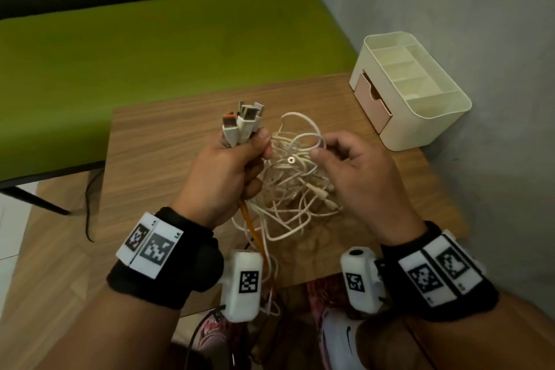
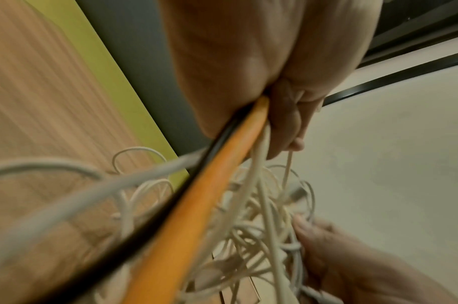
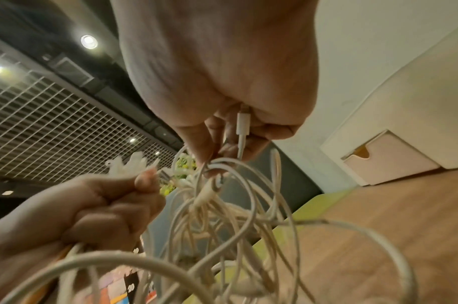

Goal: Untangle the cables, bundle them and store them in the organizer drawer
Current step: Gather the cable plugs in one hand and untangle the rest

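Observation:
My left hand (image 1: 240,153) grips a bunch of white USB plugs (image 1: 243,123), which stick up out of the fist. An orange cable (image 1: 252,231) (image 2: 196,205) and a black one hang below it. A loose tangle of white cables (image 1: 294,186) (image 3: 222,216) hangs between both hands over the wooden table (image 1: 168,141). My right hand (image 1: 322,149) pinches loops of that tangle, and a white connector (image 3: 242,123) lies inside its curled fingers. The cream organizer (image 1: 432,117) stands at the table's far right, its pink drawer (image 1: 372,102) (image 3: 388,158) sticking out slightly.
A green bench (image 1: 180,48) runs behind and left of the table. A grey wall (image 1: 480,39) stands close behind the organizer. A thin black cord (image 1: 88,207) hangs off the table's left side. My legs and a white shoe (image 1: 339,336) are under the near edge.

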Action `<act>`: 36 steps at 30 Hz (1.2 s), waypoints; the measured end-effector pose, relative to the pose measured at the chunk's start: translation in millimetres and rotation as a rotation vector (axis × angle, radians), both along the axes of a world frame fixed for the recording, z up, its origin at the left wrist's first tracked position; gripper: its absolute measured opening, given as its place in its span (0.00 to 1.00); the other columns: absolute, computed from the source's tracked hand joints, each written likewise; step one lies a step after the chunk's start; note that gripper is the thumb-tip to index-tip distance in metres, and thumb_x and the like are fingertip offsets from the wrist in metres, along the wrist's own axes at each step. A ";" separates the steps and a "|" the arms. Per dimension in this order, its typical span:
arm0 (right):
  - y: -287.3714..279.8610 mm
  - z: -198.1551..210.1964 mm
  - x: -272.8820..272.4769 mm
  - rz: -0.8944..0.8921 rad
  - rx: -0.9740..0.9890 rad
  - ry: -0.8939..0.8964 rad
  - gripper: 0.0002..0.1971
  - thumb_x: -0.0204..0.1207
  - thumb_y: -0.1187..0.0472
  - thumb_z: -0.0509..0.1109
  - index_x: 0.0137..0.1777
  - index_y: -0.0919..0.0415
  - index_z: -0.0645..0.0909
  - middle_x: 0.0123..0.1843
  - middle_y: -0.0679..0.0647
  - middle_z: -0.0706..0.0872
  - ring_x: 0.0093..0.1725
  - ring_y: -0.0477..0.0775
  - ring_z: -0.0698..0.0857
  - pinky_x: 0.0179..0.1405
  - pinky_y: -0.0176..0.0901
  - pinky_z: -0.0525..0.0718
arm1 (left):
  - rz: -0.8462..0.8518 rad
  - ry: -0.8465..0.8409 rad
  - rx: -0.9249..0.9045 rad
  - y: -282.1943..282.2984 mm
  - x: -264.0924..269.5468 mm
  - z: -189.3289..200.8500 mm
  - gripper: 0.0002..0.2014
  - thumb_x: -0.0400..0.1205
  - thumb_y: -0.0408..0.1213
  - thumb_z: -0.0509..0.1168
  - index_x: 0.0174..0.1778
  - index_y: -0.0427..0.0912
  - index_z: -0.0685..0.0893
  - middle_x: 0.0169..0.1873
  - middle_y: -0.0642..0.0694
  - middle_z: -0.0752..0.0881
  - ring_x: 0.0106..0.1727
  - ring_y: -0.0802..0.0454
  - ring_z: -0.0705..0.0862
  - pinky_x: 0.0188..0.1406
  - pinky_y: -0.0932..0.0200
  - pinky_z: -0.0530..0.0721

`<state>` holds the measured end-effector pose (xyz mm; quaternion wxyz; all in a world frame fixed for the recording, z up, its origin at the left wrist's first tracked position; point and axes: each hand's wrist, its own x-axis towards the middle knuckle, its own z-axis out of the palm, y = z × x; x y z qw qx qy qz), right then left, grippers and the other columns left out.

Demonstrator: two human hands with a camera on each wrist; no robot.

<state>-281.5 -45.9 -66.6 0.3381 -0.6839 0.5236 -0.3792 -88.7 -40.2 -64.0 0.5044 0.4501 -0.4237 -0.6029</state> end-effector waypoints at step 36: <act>-10.7 -41.7 -9.0 -0.054 0.216 0.661 0.41 0.68 0.44 0.82 0.76 0.47 0.63 0.67 0.56 0.69 0.55 0.58 0.82 0.47 0.48 0.82 | -0.124 0.404 -0.090 12.2 26.7 37.2 0.09 0.75 0.42 0.72 0.30 0.49 0.81 0.25 0.56 0.72 0.18 0.62 0.56 0.11 0.70 0.57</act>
